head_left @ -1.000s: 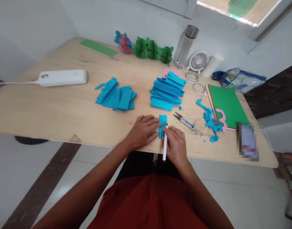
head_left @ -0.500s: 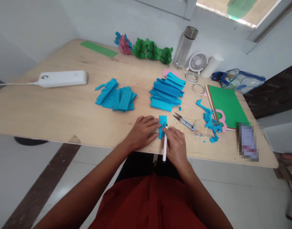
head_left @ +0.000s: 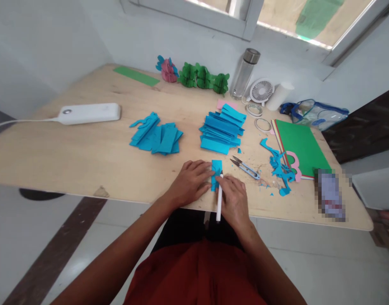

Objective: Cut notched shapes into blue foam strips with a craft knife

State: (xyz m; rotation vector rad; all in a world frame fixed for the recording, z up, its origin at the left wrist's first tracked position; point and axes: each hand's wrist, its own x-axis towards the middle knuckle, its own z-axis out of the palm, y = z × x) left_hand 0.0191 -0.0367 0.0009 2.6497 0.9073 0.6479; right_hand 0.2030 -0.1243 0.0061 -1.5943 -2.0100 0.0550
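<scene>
A small blue paper strip (head_left: 216, 166) lies at the table's front edge between my hands. My left hand (head_left: 192, 181) rests flat with its fingers stretched out, the tips on the strip's left side. In my right hand (head_left: 234, 195) is a white marker (head_left: 219, 203) with a dark tip, held against the strip's right side. Just beyond the right hand lie thread snips (head_left: 245, 167) with pale blue handles. Farther back sit a stack of folded blue paper (head_left: 222, 129) and, left of it, a looser pile of blue pieces (head_left: 158, 134).
Blue paper scraps (head_left: 279, 167) and a pink cut-out (head_left: 294, 165) lie right, by green sheets (head_left: 304, 146). Tape rings (head_left: 262, 125), a small fan (head_left: 262, 90), a glass bottle (head_left: 243, 76) and green paper shapes (head_left: 203, 77) stand behind. A white power strip (head_left: 91, 113) is left.
My view has tilted slightly, so the table sits a little lower in the picture. Both hands, the marker and the strip keep nearly the same places relative to each other.
</scene>
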